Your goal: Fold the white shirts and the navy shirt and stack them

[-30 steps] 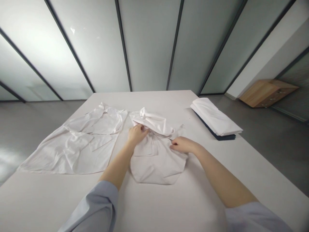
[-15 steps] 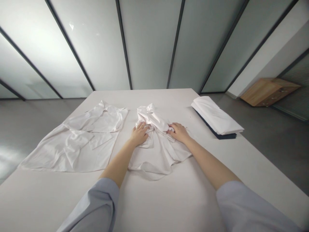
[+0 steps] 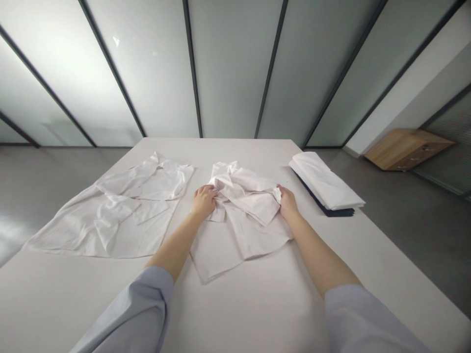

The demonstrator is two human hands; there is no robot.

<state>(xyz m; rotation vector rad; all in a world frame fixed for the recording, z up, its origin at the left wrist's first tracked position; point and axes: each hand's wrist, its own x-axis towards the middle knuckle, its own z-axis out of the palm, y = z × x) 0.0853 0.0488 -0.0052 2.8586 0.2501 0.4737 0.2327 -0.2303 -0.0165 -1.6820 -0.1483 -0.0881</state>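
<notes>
A crumpled white garment (image 3: 235,220) lies on the white table (image 3: 257,304), between my two hands. My left hand (image 3: 204,200) is closed on its left edge, near the bunched upper part. On the opposite side, my right hand (image 3: 286,200) pinches the cloth and holds it stretched out to the right. The lower part of the garment spreads toward me in loose folds, with a pointed corner at the front. A second white garment (image 3: 136,215) lies spread and wrinkled to the left, touched by neither hand.
Folded white cloth (image 3: 326,179) rests on folded dark cloth (image 3: 340,213) near the table's right edge. Behind the table stands a frosted glass wall (image 3: 231,68) with dark bars. A wooden cabinet (image 3: 399,147) stands on the floor at the far right.
My right hand has moved right, pulling the cloth out with it. My left hand has shifted slightly left. The bunched garment is now wider, and its lower edge has changed shape.
</notes>
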